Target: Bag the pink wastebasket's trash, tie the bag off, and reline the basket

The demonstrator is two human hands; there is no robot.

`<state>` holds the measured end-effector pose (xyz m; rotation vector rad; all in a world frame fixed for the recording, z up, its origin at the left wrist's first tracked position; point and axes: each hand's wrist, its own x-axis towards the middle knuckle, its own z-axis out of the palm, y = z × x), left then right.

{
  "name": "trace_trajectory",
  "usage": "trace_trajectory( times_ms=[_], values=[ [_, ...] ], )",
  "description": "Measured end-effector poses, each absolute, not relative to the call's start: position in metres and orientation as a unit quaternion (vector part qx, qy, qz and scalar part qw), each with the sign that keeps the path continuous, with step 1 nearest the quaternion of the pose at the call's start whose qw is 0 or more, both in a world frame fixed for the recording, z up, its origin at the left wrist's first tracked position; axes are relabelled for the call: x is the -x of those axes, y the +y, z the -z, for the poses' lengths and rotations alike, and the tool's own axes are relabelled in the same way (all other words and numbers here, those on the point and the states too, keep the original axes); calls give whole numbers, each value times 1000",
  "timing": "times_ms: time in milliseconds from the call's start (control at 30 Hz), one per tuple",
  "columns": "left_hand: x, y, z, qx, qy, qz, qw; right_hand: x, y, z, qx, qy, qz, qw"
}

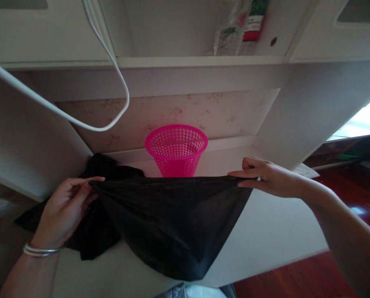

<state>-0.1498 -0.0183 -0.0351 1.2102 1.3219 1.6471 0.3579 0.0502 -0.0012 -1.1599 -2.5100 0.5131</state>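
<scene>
A black plastic bag (175,223) hangs stretched between my two hands, its top edge pulled nearly straight. My left hand (63,207), with silver bangles at the wrist, pinches the bag's upper left corner. At the other corner, my right hand (259,176) grips the edge between thumb and fingers. Just behind the bag stands a bright pink mesh basket (176,142), upright; the bag's edge hides its base. More crumpled black plastic (102,165) lies behind and below my left hand.
A white cable (92,127) loops down at the upper left. Above, an open shelf (172,31) holds a clear plastic package (230,33) and a green and red bottle (255,20). White panels flank the white surface (275,231). Reddish flooring (284,277) shows at lower right.
</scene>
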Motion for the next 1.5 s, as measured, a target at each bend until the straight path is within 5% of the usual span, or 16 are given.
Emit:
trace_trajectory(
  times_ms=[300, 567, 700, 967, 1167, 1500],
  values=[
    [148, -2, 38, -287, 490, -668, 481, -361, 58, 18, 438, -812, -211, 323],
    [111, -3, 57, -359, 462, -694, 420, -355, 53, 23, 505, -754, -265, 326],
    [96, 4, 77, -308, 511, -644, 480, -356, 53, 23, 494, -730, -307, 359],
    [87, 9, 77, -200, 425, -699, 539, -346, 43, 64, 392, -480, -492, 611],
    [80, 8, 68, -172, 251, -749, 589, -306, 28, 75, 331, -438, -543, 635],
    [42, 12, 47, -418, 276, -511, 699, -266, 41, 59, 333, -554, -541, 537]
  ],
)
